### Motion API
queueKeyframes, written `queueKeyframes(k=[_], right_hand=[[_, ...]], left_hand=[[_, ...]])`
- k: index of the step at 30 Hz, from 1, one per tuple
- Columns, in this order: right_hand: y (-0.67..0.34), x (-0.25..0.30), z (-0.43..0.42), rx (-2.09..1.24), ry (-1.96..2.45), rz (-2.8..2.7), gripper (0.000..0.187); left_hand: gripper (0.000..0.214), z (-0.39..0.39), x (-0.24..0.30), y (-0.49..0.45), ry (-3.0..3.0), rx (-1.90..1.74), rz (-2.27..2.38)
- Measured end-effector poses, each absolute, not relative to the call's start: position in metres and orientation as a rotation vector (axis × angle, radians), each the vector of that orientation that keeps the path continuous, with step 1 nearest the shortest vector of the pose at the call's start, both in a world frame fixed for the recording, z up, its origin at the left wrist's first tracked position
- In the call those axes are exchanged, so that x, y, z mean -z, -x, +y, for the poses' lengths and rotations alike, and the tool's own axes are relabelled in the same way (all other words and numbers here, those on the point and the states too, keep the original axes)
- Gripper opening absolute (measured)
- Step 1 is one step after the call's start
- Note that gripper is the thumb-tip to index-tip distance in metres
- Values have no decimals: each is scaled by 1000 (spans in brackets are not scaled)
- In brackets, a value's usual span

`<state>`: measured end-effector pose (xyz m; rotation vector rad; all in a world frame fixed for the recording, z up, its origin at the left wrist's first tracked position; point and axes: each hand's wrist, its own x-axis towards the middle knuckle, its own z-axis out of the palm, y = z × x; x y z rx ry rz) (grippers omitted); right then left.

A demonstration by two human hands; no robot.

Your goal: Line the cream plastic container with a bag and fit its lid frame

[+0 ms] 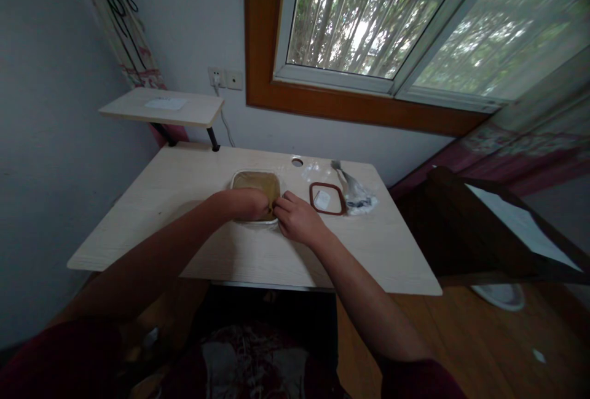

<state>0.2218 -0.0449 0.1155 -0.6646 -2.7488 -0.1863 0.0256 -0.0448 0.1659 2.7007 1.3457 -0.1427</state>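
A square clear container (255,184) with brown contents sits in the middle of the light wooden desk (193,239). My left hand (246,203) rests over the container's near edge with its fingers curled into it. My right hand (297,217) meets it at the container's near right corner, fingers bent and pressed together. What the fingers hold is hidden. To the right lies the container's brown-rimmed lid (327,198), flat on the desk.
A clear plastic bag with a fork-like utensil (354,193) lies beside the lid. A raised shelf (161,107) stands at the desk's back left. A dark chair (483,227) is to the right, and a window (391,24) is behind the desk.
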Motion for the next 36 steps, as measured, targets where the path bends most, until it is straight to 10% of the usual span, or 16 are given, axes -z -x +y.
queueKeyframes(k=[9,21,36], right_hand=[[-228,-114,-43,205,723,-2724,12],[-239,-115,-40,256,774,-2698,14],[-241,-110,-44,223,757,-2681,17]], left_hand=[[56,-84,-155,-15,-2791,-9,1395],[20,-88,-148,21,-3099,-325,1233],[38,-86,-122,53,-2818,-986,1261]])
